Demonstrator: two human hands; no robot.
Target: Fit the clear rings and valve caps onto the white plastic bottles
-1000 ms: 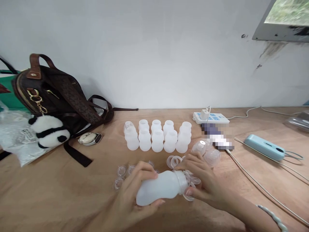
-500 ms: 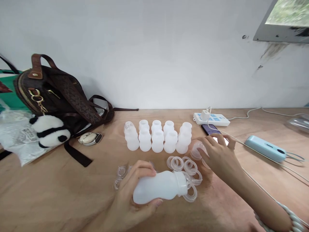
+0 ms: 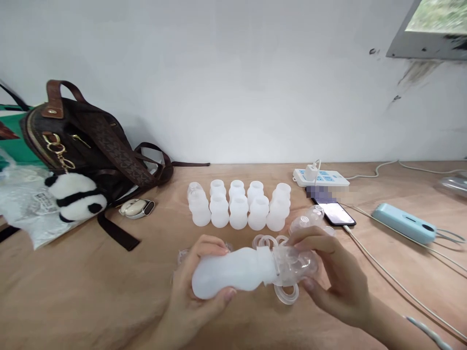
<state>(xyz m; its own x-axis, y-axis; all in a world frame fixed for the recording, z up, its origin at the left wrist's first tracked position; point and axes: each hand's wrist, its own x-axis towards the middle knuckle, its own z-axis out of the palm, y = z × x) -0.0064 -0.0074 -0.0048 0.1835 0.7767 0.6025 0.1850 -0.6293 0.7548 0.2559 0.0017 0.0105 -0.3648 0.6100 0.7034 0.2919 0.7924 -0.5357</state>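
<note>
My left hand [image 3: 199,287] is wrapped round a frosted white baby bottle [image 3: 233,272], held on its side with its neck to the right. Between the fingers of my right hand [image 3: 332,277] is a clear cap [image 3: 294,265], its open end at the bottle's neck. Whether the cap is fully seated I cannot tell. Clear rings [image 3: 286,294] lie on the table below and behind the bottle's neck. Beyond my right hand sit more clear caps [image 3: 304,223]. Small clear parts [image 3: 182,255] are partly hidden by my left hand.
Several frosted bottles [image 3: 239,212] stand in rows at mid-table. A brown backpack [image 3: 95,141] with a panda charm [image 3: 78,195] is at left, near a smartwatch [image 3: 149,208]. To the right are a power strip [image 3: 335,180], a phone [image 3: 335,211], a blue device [image 3: 403,222] and cables.
My right hand has taken a clear cap from the group at right and brought it left to the bottle's neck. The left hand still holds the bottle, slightly higher.
</note>
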